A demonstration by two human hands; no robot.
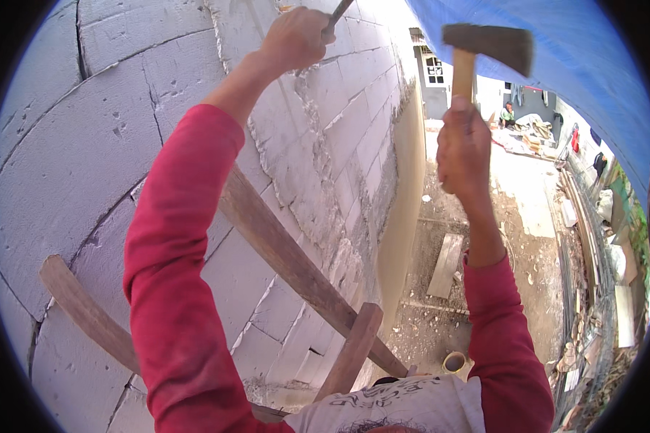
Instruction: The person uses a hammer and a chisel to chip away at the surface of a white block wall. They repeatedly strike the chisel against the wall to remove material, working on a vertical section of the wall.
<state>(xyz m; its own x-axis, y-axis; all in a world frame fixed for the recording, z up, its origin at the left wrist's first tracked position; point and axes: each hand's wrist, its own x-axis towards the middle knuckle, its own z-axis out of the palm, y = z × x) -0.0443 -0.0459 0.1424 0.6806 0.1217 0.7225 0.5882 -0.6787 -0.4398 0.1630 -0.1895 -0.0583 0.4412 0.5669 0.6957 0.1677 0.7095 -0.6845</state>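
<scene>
My left hand [296, 40] is raised by the block wall [72, 166], its fingers closed round a dark metal rod [340, 13]. The rod points up and right past the picture's upper edge, so its far end is out of sight. To the right, my right hand [464, 153] grips the wooden handle of a hatchet [490, 46] and holds it upright. The hatchet's dark head is at the top, its broad edge toward the right and apart from the wall. A rough vertical groove [312, 119] with broken edges runs down the blocks below my left hand.
Wooden beams [289, 252] slant against the wall below my arms. Far down on the dirt ground lie a plank [446, 265] and a round bucket [453, 362]. Blue sheeting [585, 79] hangs overhead at right. A person [508, 114] sits in the distance among piled materials.
</scene>
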